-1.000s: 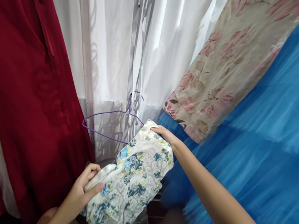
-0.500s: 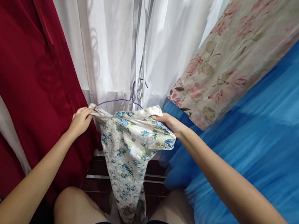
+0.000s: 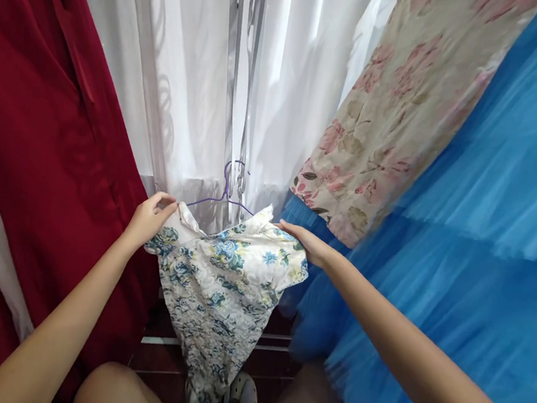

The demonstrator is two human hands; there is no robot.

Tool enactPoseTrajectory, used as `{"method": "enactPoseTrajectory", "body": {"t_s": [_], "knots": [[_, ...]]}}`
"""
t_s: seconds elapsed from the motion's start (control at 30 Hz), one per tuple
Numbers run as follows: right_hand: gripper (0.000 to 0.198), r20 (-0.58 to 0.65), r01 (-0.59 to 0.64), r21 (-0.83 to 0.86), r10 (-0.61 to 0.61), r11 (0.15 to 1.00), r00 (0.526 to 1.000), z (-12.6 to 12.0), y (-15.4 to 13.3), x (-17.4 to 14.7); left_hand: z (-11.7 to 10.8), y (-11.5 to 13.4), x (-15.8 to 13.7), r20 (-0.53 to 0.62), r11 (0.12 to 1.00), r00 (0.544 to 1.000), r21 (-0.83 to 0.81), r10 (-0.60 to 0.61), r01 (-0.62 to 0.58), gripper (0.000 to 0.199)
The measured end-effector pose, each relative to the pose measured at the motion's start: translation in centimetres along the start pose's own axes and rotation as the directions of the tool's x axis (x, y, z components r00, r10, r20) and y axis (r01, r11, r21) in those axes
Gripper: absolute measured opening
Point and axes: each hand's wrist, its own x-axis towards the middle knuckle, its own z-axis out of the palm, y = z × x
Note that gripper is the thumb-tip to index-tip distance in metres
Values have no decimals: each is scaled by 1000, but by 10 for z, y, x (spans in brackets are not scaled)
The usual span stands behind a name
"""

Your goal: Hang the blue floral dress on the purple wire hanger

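Note:
A white dress [image 3: 224, 287] with a blue and green floral print hangs between my hands on a purple wire hanger [image 3: 215, 199]. Its hook points up in front of the white curtain. My left hand [image 3: 150, 217] pinches the dress at its left shoulder, beside the hanger's end. At the right shoulder, my right hand [image 3: 305, 241] grips the cloth, with the thumb on top and the other fingers partly hidden behind it. The neckline dips open between the two shoulders, and the lower part of the dress narrows down toward my feet.
Dark red cloth [image 3: 62, 139] hangs at left and white curtain fabric [image 3: 189, 89] behind. To the right hang a cream cloth with pink flowers [image 3: 378, 130] and blue tulle [image 3: 434, 278]. Below are a clog shoe [image 3: 243, 399], my knee [image 3: 115, 391] and dark red floor tiles [image 3: 163, 361].
The left shoulder of the dress has been spread out, so its sleeve and neckline now show wider. The hanger and dress sit slightly lower in view.

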Motion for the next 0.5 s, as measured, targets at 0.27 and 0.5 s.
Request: {"method": "enactPoseTrajectory", "body": {"t_s": [0.27, 0.5], "knots": [[50, -213, 343, 4, -335, 939, 918, 5, 50, -48, -9, -37, -39, 22, 978, 996, -189, -83, 86, 36], [46, -298, 496, -3, -474, 868, 828, 24, -32, -31, -27, -5, -34, -66, 991, 998, 130, -11, 19, 28]]}}
